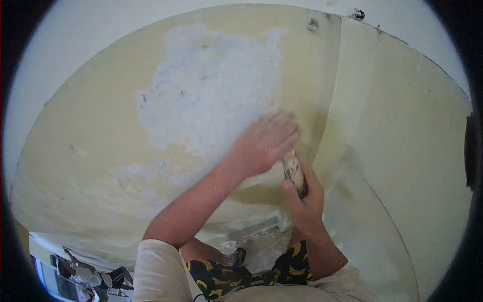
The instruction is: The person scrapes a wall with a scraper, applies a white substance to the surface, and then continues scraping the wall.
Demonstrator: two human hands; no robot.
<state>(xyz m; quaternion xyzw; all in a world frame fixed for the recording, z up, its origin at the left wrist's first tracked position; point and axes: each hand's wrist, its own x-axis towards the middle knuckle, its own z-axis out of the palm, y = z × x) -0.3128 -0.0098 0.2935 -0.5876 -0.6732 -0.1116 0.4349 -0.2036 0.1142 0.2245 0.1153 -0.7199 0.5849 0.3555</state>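
scraper (294, 171) sits against the yellow wall (100, 126), just below the bare white patch (211, 90). right hand (304, 201) is closed round its handle; left hand (264, 143) lies flat and unclenched over its hidden front end. a low angle and steady, even pressure should serve best.

**Q:** Which garments appear in the view?
**A:** An off-white short sleeve (158, 267) covers the left shoulder. Below it lies a black garment (236, 277) printed with yellow crescent shapes.
**Q:** And the arms?
**A:** Both forearms (201, 199) are bare and flecked with pale dust. The left hand (264, 143) and right hand (304, 204) are bare too.
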